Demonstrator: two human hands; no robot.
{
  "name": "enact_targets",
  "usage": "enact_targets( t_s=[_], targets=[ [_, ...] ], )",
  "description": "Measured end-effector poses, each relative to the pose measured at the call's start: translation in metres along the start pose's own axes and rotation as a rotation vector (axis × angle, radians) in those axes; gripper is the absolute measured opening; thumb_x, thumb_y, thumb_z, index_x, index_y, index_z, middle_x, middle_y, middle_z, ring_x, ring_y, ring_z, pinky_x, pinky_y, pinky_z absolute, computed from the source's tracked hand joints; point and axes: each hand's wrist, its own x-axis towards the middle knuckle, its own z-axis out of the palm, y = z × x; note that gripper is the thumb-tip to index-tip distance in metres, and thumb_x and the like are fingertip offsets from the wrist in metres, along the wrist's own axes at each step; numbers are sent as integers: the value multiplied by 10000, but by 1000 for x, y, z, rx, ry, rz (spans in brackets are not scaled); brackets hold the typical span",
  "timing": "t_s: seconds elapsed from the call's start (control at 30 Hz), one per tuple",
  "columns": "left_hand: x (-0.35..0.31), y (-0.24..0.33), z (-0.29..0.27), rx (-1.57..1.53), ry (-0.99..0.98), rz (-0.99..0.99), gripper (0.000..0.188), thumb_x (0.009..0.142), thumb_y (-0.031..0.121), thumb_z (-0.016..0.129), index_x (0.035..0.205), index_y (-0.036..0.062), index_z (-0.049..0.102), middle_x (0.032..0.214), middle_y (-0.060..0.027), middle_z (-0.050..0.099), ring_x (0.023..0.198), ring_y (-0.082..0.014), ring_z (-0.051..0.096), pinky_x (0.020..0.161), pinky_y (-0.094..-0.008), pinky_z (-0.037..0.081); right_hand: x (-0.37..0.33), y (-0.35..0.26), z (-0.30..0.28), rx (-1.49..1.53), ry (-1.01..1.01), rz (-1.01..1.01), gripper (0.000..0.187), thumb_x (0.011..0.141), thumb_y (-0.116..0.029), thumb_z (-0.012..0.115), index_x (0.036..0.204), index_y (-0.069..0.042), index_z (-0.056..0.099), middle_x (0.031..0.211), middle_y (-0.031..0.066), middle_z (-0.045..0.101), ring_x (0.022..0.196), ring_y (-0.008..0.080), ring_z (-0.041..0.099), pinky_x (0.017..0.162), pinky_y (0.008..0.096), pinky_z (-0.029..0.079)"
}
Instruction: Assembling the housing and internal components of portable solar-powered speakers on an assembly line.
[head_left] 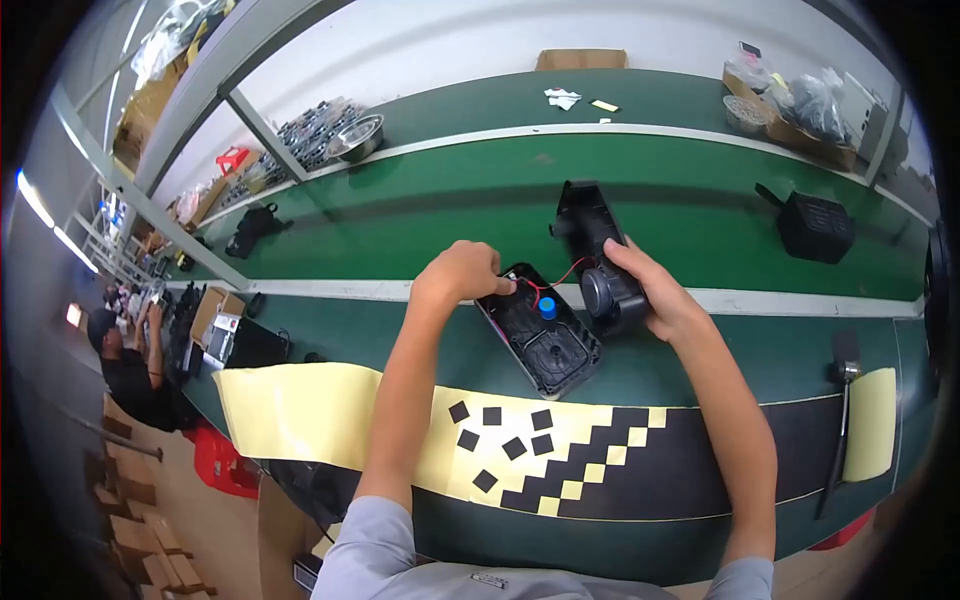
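Left hand (460, 270): grip is apparently pinching the open casing (525, 325), fingertips partly hidden
Right hand (660, 295): grip is clasping the black shell (590, 230)
Red wires (565, 276): are running between both

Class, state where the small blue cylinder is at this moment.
In the head view, the blue cylinder sits just right of centre, inside the open black housing beside the red wires, between the left hand and right hand.

Open casing (565, 362): black plastic, ribbed | Bowl (366, 136): shiny metal | Strip (300, 405), bench's (345, 332) near edge: smooth, paper-like | Sleeve (372, 540): matt cloth
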Motion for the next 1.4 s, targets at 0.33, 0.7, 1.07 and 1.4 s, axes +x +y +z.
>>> enact_targets(
  t_s=[0.33,0.7,1.07,1.4],
  targets=[
    [8,-13,17,67,459,773,450,738,172,850,1167,224,724,1438,-90,537,1398,-345,432,1167,-441,361,-25,-16,36,68,172,-144,522,1003,-432,624,1409,-123,512,1116,19,656,945,88,638,819,284,532],
    [34,-3,29,-193,391,814,329,745,77,819,1050,187,766,1241,-51,668,1309,-316,516,1078,-457,431,-43,-19,65,75,203,-90,366,1021,-391,614,1208,-80,656,1031,43,734,861,126,713,770,300,581],
    [41,-17,13,-331,242,853,199,754,85,783,927,168,835,1254,-75,705,1236,-315,602,1036,-387,479,-40,-19,69,-72,258,-137,298,1012,-352,648,1172,-101,652,1011,9,708,856,96,685,781,276,555],
    [42,-13,23,63,336,729,288,777,185,751,985,362,842,1493,61,590,1469,-299,370,1111,-525,350,-31,-17,67,-418,145,-196,680,1027,-345,612,1581,-45,355,1229,64,605,1053,122,581,938,285,475]
  ],
)
